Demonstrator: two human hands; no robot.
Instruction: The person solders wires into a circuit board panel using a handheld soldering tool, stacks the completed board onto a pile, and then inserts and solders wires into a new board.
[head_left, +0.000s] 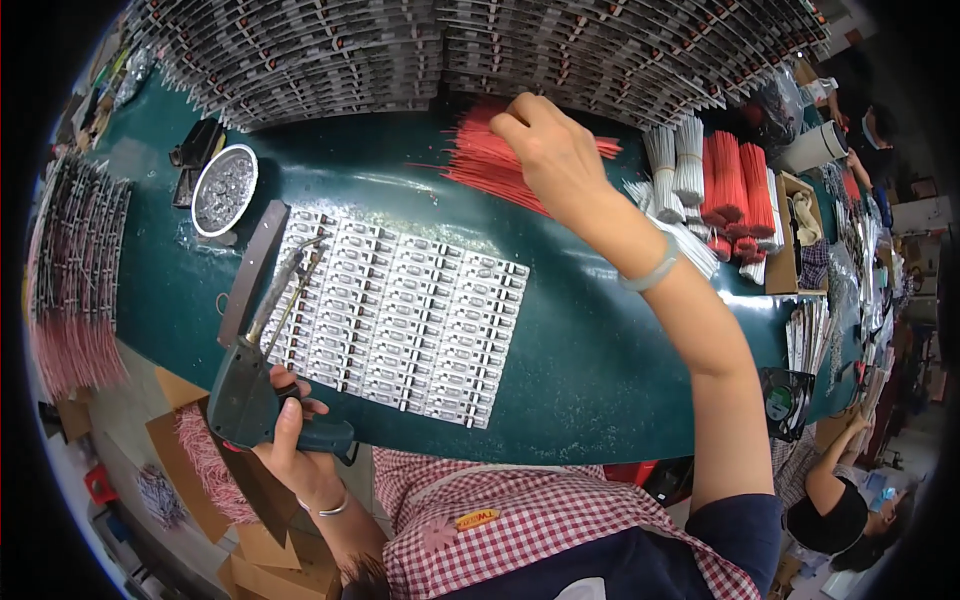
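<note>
My left hand (298,445) is wrapped round the handle of a dark green soldering gun (243,390), its fingers by the trigger. The gun's long tip and thin feed tube point up over the left edge of a panel of small silver-white parts (410,320), set in rows on the table. My right hand (548,145) is stretched far forward over a loose heap of red wires (485,165). Its thumb and fingers are curled together at the wires; what lies between the fingertips is too small to make out.
A bowl of small metal bits (224,190) stands at the left, beside a dark bar (254,270). Stacked racks (300,60) line the back. Bundled red wires (738,180) and white wires (690,160) stand at the right, near a small fan (786,402). Another person (835,510) sits at far right.
</note>
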